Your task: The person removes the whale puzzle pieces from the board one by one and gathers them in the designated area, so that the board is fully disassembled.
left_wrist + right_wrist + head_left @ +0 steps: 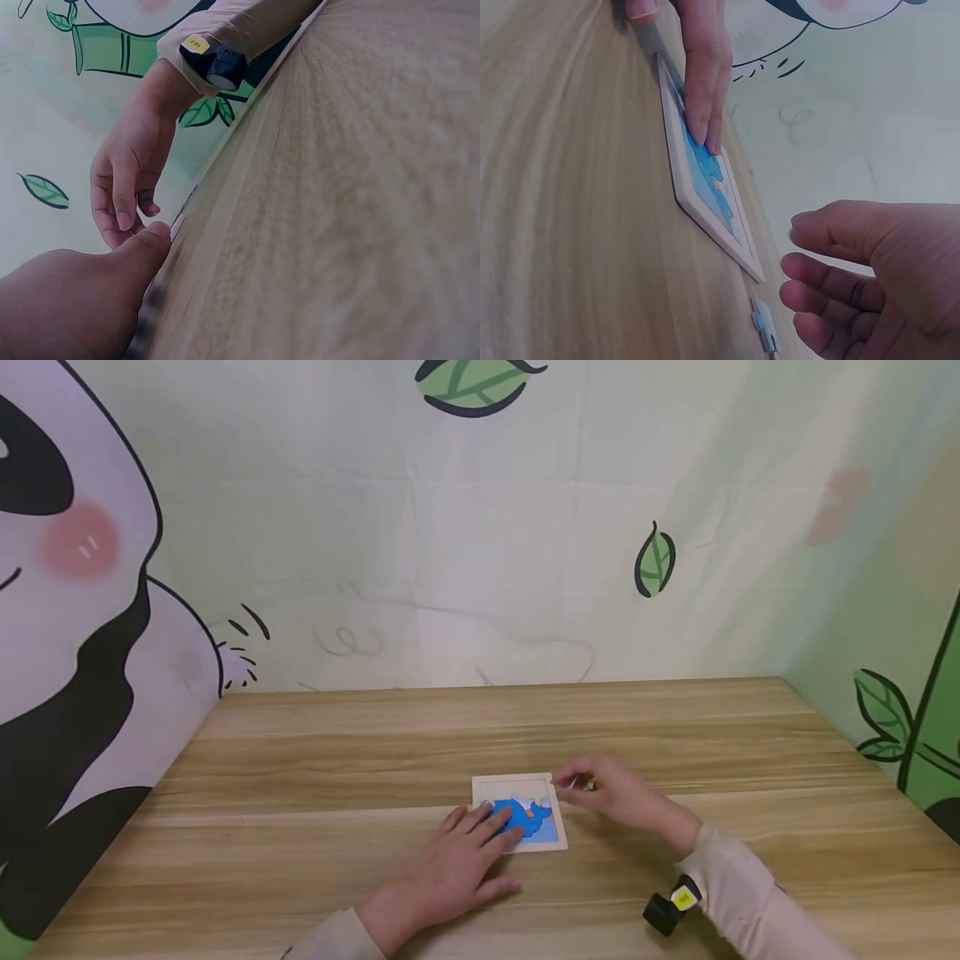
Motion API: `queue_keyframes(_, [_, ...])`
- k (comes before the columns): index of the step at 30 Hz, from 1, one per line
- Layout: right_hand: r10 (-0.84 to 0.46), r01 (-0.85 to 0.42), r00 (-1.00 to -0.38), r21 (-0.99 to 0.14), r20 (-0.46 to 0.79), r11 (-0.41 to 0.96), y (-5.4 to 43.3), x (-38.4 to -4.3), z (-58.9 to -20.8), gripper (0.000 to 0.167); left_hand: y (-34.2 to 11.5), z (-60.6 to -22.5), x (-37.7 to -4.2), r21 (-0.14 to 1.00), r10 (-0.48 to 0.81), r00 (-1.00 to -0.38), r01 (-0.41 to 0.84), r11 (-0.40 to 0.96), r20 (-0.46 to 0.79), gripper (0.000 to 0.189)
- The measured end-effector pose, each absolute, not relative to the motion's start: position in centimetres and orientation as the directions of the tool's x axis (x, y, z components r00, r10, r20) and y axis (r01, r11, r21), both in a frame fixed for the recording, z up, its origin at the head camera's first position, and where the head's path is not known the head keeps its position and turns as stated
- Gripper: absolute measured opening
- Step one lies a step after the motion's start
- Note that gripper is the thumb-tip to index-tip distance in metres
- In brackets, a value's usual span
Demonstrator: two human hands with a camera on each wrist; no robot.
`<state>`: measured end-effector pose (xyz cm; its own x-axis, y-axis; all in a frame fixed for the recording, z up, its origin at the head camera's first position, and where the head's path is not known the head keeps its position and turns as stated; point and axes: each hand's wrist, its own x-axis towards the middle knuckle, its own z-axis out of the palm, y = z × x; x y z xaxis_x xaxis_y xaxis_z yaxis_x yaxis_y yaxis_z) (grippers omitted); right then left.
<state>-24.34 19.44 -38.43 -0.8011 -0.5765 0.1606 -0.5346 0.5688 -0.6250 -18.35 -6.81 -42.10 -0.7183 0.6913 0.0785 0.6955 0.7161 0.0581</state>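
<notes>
Whale puzzle (531, 820) | under left fingers (497, 823) | wood-grain table (337, 743) | panda-painted wall (375, 543) behind

Head view high, forward-down; wrist views low, close, across the same tabletop (300, 760)

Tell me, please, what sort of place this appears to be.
Probably a children's play area, or a space decorated like one: a cartoon panda and leaves decorate the backdrop, and a picture puzzle lies on the wooden table.
</notes>
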Motion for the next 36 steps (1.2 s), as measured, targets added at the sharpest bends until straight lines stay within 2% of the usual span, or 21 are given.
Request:
queue_keyframes(9, [-0.596, -0.554, -0.790, -0.590, 0.148, 0.588, 18.3, -24.7, -38.8, 0.017, -6.8, -42.1, -18.4, 0.048, 0.690, -0.718, 0.695, 0.717, 0.089, 0.061])
queue_keyframes(19, [-0.564, -0.493, -0.825, -0.549, 0.046, 0.675, 16.9, -24.8, -38.7, 0.018, -6.8, -41.9, -18.1, 0.042, 0.694, -0.714, 0.699, 0.714, 0.089, 0.060])
queue_keyframes(25, [-0.577, -0.518, -0.815, -0.515, 0.054, 0.683, 16.3, -24.8, -38.6, 0.013, -6.8, -41.9, -18.1, 0.047, 0.696, -0.713, 0.701, 0.712, 0.090, 0.060])
queue_keyframes(36, [-0.567, -0.493, -0.823, -0.521, 0.020, 0.697, 16.0, -24.9, -38.6, 0.008, -6.5, -41.9, -18.0, 0.038, 0.685, -0.726, 0.688, 0.725, 0.069, 0.063])
